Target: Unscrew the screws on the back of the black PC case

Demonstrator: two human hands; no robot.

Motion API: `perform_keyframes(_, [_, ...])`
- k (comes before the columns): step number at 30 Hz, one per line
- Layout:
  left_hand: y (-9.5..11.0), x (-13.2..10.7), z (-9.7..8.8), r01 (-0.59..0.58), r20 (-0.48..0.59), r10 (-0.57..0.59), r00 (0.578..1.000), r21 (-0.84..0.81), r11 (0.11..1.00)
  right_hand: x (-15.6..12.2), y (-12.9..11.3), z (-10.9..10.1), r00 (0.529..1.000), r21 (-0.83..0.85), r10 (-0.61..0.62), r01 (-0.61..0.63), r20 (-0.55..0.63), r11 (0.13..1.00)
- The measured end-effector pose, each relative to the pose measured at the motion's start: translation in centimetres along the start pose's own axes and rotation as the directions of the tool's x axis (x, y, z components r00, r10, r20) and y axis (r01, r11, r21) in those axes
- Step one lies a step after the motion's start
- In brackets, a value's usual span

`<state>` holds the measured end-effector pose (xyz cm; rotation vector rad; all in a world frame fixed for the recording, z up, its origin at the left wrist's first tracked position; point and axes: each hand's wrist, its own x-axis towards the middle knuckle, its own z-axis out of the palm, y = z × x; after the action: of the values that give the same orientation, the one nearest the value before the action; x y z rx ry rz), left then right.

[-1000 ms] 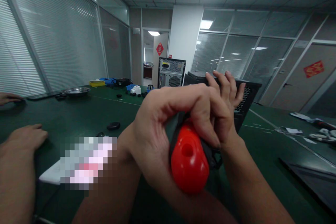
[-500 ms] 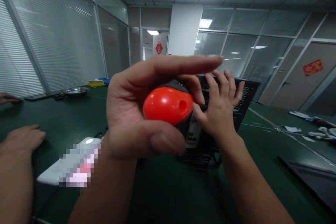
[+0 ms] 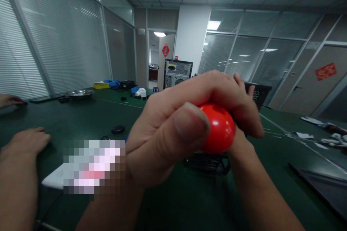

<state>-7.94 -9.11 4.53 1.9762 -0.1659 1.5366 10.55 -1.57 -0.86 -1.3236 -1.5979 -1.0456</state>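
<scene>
My left hand (image 3: 173,133) is closed around a screwdriver (image 3: 220,130), held close to the camera. Its rounded, glossy red handle end sticks out between thumb and curled fingers; the shaft is hidden. Behind it, my right hand (image 3: 240,82) is mostly covered, with only stretched fingertips and the wrist showing. Those fingertips are up beside a black computer case (image 3: 260,94), whose perforated upper corner shows. Most of that case is blocked by my hands. Under them, a black slatted part (image 3: 208,164) can be seen on the green table (image 3: 173,205).
Another person's hands (image 3: 27,144) rest on the table at the left, near a blurred-out device (image 3: 54,178). A second computer case (image 3: 179,72) stands farther back. A metal dish (image 3: 80,94) lies far left, a dark panel (image 3: 320,187) at the right, with cables (image 3: 334,140) beyond.
My left hand has turned and shifted right, its fingers curling over the handle. The red end now points rightward, and more of my right hand is covered.
</scene>
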Motion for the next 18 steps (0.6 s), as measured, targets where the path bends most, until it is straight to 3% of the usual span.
perform_keyframes(3, [-0.9,0.0,-0.8,-0.007,0.042,0.007,0.999,0.001,1.0,0.0,0.4,0.5,0.998,0.053,-0.018,0.021,-0.056,0.998])
perform_keyframes(6, [-1.2,-0.2,-1.3,0.002,-0.011,-0.001,1.0,0.071,0.997,0.0,0.8,1.2,0.993,0.062,-0.038,0.046,-0.113,0.997])
perform_keyframes(11, [-1.2,0.0,-1.2,0.043,-0.152,-0.041,0.988,0.009,0.999,-0.1,1.1,1.7,0.99,0.065,-0.048,0.057,-0.135,0.996])
perform_keyframes(16, [-2.1,0.7,-1.6,-0.075,-0.197,0.08,0.977,0.03,0.997,-0.1,1.1,1.7,0.992,0.045,-0.041,0.046,-0.12,0.998])
perform_keyframes(18, [-2.2,0.7,-1.8,-0.071,-0.2,0.079,0.977,0.048,0.996,-0.1,1.0,1.7,0.992,0.039,-0.034,0.039,-0.119,0.998])
